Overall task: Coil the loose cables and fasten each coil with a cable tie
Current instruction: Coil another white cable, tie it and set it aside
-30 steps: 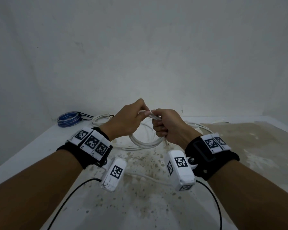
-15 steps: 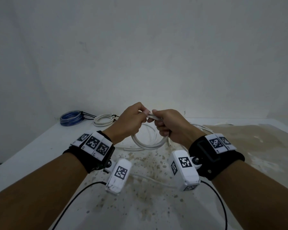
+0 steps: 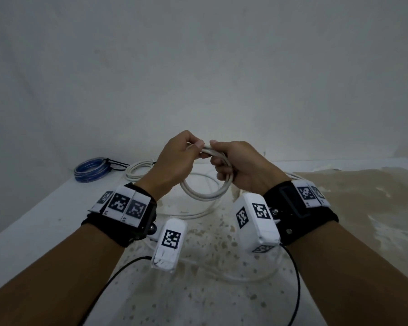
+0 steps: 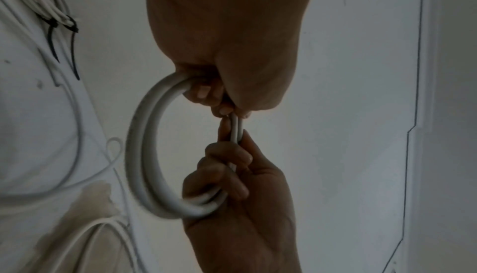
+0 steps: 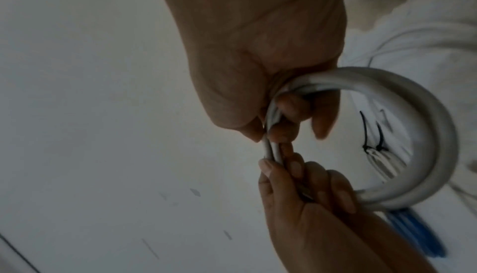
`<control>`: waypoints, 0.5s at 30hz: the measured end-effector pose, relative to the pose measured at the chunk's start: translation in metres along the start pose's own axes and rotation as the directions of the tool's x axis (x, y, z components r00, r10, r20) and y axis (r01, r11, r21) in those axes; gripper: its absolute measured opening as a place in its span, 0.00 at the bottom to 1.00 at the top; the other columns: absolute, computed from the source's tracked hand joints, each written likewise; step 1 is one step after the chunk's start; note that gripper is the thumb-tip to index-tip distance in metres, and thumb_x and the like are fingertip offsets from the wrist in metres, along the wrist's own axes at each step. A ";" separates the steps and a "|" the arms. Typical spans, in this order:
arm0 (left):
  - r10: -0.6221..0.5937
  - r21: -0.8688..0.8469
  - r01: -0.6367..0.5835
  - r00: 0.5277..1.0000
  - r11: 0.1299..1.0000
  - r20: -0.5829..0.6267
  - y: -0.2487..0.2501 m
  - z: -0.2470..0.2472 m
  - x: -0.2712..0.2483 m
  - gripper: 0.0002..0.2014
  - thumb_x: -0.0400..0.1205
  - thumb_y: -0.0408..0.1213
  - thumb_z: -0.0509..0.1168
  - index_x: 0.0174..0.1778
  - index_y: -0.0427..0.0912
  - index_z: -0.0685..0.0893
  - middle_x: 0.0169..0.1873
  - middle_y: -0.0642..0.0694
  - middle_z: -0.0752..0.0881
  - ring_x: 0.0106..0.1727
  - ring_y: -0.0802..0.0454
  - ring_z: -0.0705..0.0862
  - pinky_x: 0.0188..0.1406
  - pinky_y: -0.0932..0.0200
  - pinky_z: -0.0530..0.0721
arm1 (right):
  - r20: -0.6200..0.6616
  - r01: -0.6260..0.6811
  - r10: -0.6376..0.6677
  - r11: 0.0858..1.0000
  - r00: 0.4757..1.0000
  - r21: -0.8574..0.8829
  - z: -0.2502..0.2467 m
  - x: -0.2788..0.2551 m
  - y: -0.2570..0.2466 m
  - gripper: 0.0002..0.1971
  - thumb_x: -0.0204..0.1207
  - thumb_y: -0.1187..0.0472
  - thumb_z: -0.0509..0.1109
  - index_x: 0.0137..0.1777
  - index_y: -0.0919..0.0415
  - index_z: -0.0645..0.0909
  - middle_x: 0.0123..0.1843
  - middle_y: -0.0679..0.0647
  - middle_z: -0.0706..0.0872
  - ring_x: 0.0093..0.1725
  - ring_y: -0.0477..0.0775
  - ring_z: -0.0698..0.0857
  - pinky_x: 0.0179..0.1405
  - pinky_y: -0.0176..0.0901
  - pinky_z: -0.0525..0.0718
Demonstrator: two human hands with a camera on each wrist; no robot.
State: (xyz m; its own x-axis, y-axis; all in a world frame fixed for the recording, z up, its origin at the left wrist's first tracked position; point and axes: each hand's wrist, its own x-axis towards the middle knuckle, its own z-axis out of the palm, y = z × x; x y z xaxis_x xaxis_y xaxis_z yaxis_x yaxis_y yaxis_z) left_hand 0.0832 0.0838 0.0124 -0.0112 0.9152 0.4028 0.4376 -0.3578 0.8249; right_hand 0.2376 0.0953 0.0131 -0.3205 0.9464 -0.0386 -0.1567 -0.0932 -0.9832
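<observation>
A thick white cable is wound into a small coil of a few turns, held up above the table. My left hand pinches the top of the coil between thumb and fingers. My right hand grips the same bundle just to the right, fingers curled round the strands. In the left wrist view the coil hangs as a ring between my left hand above and my right hand below. The right wrist view has the coil at the right. No cable tie shows on this coil.
A blue coil and a white coil fastened with black ties lie at the back left of the white table. Loose white cable trails under my hands. A brown stain covers the right side.
Both hands have kept hold of the white coil and have come slightly higher and closer together; the grip points have shifted a little along the top of the bundle.
</observation>
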 end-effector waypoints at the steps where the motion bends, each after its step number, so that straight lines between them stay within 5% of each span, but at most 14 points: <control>1: 0.013 0.000 -0.013 0.999 1.000 -0.041 -0.003 -0.001 0.006 0.07 0.88 0.38 0.60 0.46 0.42 0.79 0.37 0.46 0.86 0.27 0.61 0.78 0.29 0.63 0.72 | 0.011 -0.003 0.002 0.999 1.000 0.052 -0.003 0.006 0.000 0.20 0.86 0.52 0.62 0.59 0.69 0.85 0.27 0.51 0.76 0.20 0.47 0.69 0.26 0.41 0.80; 6: 0.019 -0.057 -0.027 0.990 0.998 -0.136 -0.018 -0.005 0.031 0.08 0.87 0.38 0.62 0.44 0.40 0.80 0.31 0.46 0.82 0.24 0.55 0.71 0.27 0.58 0.69 | 0.149 0.006 -0.067 0.925 0.987 0.379 -0.016 0.023 0.012 0.18 0.88 0.59 0.58 0.65 0.73 0.80 0.32 0.57 0.82 0.24 0.50 0.79 0.37 0.48 0.89; 8: 0.029 -0.052 -0.036 0.991 0.998 -0.133 -0.022 -0.003 0.036 0.08 0.87 0.39 0.62 0.46 0.38 0.80 0.30 0.47 0.82 0.24 0.56 0.71 0.26 0.59 0.69 | 0.137 0.049 -0.114 0.910 0.984 0.411 -0.016 0.028 0.018 0.13 0.87 0.62 0.60 0.59 0.73 0.81 0.33 0.59 0.85 0.25 0.50 0.83 0.38 0.49 0.90; 11: 0.034 -0.042 -0.041 0.988 0.998 -0.150 -0.033 0.003 0.040 0.09 0.87 0.39 0.62 0.45 0.38 0.81 0.29 0.48 0.83 0.23 0.57 0.72 0.27 0.59 0.69 | 0.081 0.118 -0.155 0.933 0.985 0.340 -0.016 0.035 0.025 0.13 0.87 0.62 0.61 0.56 0.74 0.81 0.33 0.61 0.88 0.26 0.51 0.85 0.39 0.49 0.91; 15: 0.033 -0.040 -0.043 0.976 0.998 -0.214 -0.046 0.006 0.041 0.08 0.87 0.40 0.63 0.42 0.43 0.80 0.30 0.49 0.83 0.24 0.58 0.74 0.27 0.60 0.71 | 0.201 0.114 -0.133 0.988 0.971 0.102 -0.026 0.038 0.026 0.19 0.86 0.60 0.61 0.68 0.74 0.79 0.43 0.63 0.90 0.40 0.58 0.91 0.50 0.56 0.90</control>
State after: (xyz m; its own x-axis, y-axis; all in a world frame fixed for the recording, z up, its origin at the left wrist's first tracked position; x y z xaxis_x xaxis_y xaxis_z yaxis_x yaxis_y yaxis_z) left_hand 0.0679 0.1386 -0.0112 -0.1890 0.8418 0.5056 0.4018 -0.4035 0.8221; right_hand 0.2457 0.1373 -0.0183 -0.4777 0.8691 0.1286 -0.2869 -0.0159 -0.9578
